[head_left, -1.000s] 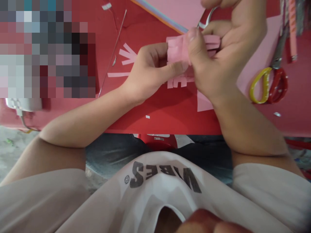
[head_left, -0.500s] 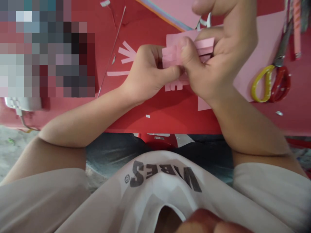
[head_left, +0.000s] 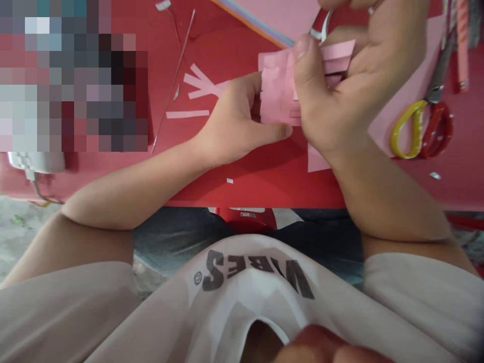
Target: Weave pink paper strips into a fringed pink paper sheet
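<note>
Both hands work a pink paper piece (head_left: 278,91) cut into a fringe of strips, held above the red table (head_left: 242,176). My left hand (head_left: 238,121) curls round its left and lower edge, thumb underneath. My right hand (head_left: 351,85) pinches the paper from the right, the thumb pressed on its front and the fingers behind the fringe. Loose pink strips (head_left: 198,88) lie on the table left of my left hand.
Scissors with yellow and red handles (head_left: 421,128) lie at the right on a large pink sheet (head_left: 408,80). A thin wire (head_left: 174,80) lies slanted at the left. Another pink sheet (head_left: 283,17) sits at the top. A white device (head_left: 36,162) rests at the table's left edge.
The pink fringed paper has been lifted and spread taller. My right thumb has moved up to its top edge, and my left hand has slid down along its lower edge.
</note>
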Demonstrator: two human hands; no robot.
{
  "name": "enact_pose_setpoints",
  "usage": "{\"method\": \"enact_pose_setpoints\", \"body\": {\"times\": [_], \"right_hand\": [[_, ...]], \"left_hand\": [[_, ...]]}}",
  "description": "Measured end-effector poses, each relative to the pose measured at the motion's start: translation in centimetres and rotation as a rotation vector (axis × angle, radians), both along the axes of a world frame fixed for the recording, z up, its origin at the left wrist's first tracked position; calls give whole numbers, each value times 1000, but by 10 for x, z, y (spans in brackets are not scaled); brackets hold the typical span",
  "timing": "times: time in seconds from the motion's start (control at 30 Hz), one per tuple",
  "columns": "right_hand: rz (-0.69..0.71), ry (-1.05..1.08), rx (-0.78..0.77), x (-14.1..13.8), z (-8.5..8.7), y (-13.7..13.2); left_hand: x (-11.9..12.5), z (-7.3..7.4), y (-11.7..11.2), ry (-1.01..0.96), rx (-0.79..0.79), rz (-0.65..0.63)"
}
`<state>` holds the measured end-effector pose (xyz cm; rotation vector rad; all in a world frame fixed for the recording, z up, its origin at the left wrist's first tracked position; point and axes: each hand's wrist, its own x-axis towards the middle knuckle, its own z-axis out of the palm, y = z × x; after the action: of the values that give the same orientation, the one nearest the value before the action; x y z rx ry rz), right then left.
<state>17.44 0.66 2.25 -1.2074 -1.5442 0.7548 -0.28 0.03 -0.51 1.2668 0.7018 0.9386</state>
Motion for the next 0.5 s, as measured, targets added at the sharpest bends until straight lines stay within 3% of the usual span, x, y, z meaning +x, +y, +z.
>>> {"method": "enact_pose_setpoints", "body": {"times": [0.07, 0.13, 0.33, 0.5], "right_hand": [[-8, -195, 217, 1, -2, 0], [-42, -251, 340, 2, -3, 0], [-20, -260, 345, 2, -4, -1], [-40, -239, 339, -5, 3, -7]], "left_hand": [[0, 0, 1, -19, 0, -2], [0, -1, 2, -20, 4, 2], [1, 1, 1, 5, 68, 13], [4, -4, 4, 70, 201, 121]]}}
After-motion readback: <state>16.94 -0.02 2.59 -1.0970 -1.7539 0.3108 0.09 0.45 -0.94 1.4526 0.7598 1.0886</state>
